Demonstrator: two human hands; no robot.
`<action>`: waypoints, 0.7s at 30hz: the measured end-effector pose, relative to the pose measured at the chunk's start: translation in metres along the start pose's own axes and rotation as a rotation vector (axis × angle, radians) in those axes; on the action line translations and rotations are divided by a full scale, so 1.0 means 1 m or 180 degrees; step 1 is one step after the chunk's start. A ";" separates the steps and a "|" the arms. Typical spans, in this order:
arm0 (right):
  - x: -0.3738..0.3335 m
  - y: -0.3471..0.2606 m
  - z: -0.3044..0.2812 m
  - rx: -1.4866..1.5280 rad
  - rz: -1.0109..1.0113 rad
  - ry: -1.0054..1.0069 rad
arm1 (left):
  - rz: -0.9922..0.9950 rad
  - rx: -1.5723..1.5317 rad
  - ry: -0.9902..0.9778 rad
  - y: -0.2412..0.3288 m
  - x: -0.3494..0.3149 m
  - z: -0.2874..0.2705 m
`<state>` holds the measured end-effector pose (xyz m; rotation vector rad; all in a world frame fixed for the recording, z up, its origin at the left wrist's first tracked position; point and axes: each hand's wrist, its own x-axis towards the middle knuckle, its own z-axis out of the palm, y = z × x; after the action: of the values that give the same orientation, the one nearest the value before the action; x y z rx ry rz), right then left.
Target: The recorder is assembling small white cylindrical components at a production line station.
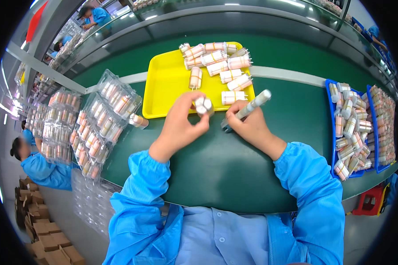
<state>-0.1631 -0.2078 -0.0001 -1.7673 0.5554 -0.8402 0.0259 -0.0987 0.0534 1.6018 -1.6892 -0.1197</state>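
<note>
My left hand (180,126) pinches a bundle of small white-ended tubes (203,106) between thumb and fingers, its round ends facing up. In my right hand (252,128) is a thick pale marker pen (256,100), slanted with its dark lower end near the table. Both hands are above the green table, just in front of a yellow tray (159,95). On the tray's right half lie several similar bundles (216,67) of pink and white tubes, tied with bands, with thin pins at one end. Another bundle (138,121) lies on the table left of the tray.
Clear plastic blister trays (102,119) full of bundles stand stacked at the left. Blue bins (333,132) of bundles are at the right. A conveyor (287,51) runs beyond the tray. A person in blue (42,165) sits at the left, near cardboard boxes (53,240).
</note>
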 end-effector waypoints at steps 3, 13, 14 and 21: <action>0.004 -0.022 -0.006 0.0404 0.0286 0.0061 | -0.0419 -0.0653 -0.0322 0.012 -0.037 0.004; 0.001 -0.043 -0.003 -0.0435 -0.0820 -0.0264 | -0.0009 -0.0469 -0.0215 0.014 -0.048 0.020; 0.000 -0.042 -0.002 -0.0492 -0.0838 -0.0300 | 0.0012 -0.0467 -0.0210 0.015 -0.048 0.021; -0.004 -0.043 0.003 -0.0563 -0.0257 -0.0394 | -0.0033 -0.0327 -0.0051 0.018 -0.049 0.021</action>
<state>-0.1646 -0.1881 0.0386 -2.0000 0.4914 -0.7495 -0.0065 -0.0612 0.0266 1.5371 -1.6602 -0.2216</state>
